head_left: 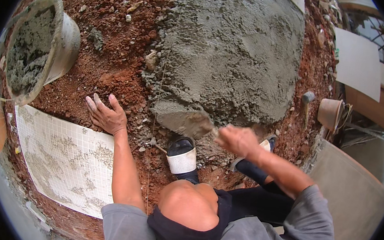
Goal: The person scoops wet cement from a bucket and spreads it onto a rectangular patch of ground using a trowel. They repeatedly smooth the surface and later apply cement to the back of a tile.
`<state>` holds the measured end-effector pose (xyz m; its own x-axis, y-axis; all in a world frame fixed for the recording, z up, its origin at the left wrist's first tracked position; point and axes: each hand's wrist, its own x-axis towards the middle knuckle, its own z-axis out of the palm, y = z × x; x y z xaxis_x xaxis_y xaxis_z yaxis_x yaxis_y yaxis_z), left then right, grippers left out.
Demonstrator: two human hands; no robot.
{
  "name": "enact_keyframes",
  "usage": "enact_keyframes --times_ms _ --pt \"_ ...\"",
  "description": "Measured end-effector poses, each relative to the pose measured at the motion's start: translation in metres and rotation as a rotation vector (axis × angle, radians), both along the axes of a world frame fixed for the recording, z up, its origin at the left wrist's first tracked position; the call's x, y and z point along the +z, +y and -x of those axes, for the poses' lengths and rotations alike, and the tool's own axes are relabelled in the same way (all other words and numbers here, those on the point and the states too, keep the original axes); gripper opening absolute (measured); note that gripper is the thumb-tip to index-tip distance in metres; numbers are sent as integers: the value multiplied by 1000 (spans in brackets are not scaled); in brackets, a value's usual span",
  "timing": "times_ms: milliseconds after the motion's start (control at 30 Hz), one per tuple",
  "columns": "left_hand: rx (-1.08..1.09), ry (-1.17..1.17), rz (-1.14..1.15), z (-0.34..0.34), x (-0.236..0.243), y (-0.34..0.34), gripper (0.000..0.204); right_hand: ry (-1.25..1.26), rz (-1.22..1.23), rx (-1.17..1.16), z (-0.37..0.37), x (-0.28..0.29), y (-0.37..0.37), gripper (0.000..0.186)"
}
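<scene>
My left hand rests with fingers spread on the reddish soil, beside a white gridded sheet spattered with grey. My right hand grips the handle of a trowel, its blade at the lower edge of a strip of wet grey mortar. A thin string runs along the mortar's left side and down past my sandalled foot.
A bucket of grey mortar stands at upper left. At the right are a mallet, a smaller bucket, pale boards and a large grey sheet. My bare knee is near the lower edge.
</scene>
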<state>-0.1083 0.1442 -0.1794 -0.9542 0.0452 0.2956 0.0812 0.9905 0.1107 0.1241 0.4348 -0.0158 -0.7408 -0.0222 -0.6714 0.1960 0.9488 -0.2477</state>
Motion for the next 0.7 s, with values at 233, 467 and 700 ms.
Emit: enact_keyframes --times_ms 233,467,700 --pt "25 -31 13 -3 8 3 55 356 -154 -236 101 57 55 28" --pt "60 -86 -113 1 15 4 60 759 -67 238 318 150 -5 29" --pt "73 -144 -180 1 16 2 67 580 -320 522 467 189 -109 30"
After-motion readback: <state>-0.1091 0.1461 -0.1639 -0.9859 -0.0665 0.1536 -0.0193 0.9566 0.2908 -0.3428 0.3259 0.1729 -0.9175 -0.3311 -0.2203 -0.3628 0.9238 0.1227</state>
